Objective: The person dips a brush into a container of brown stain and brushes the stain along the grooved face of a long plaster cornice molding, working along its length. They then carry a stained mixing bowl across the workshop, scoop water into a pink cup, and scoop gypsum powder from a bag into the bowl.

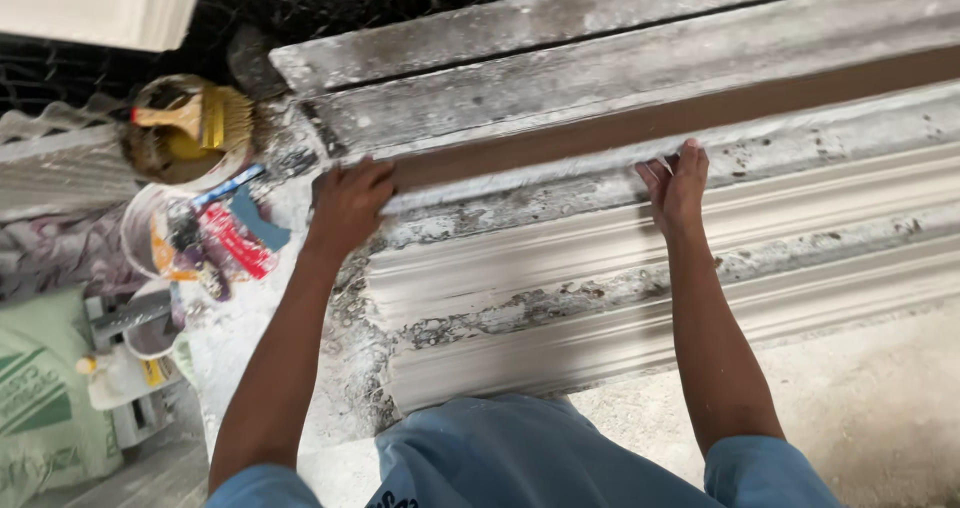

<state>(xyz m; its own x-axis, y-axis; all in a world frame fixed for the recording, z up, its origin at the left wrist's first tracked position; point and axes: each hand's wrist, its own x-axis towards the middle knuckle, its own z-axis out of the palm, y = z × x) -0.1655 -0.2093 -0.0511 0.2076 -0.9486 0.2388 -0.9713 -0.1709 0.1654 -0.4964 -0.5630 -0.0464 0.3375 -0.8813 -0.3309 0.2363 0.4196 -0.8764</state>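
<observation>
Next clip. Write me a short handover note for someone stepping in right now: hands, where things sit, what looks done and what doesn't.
Left hand: laid flat over the near end of the brown strip.
Right hand: fingertips pressing the strip's lower edge, farther along.
The strip lies in a groove of the long white ribbed mould, running off to the right.
Brush rests in a tub on the left; a bucket of small tools stands just below it.
Done: the strip appears seated under both hands. Left: the stretch to the right cannot be judged.

The long moulding [640, 258] looks like matt, chalky plaster, rough and flaking in dark patches. A smooth brown strip [660, 118] runs along it. The brush [195, 118] has a wooden handle; the bucket [140, 230] is plastic.
</observation>
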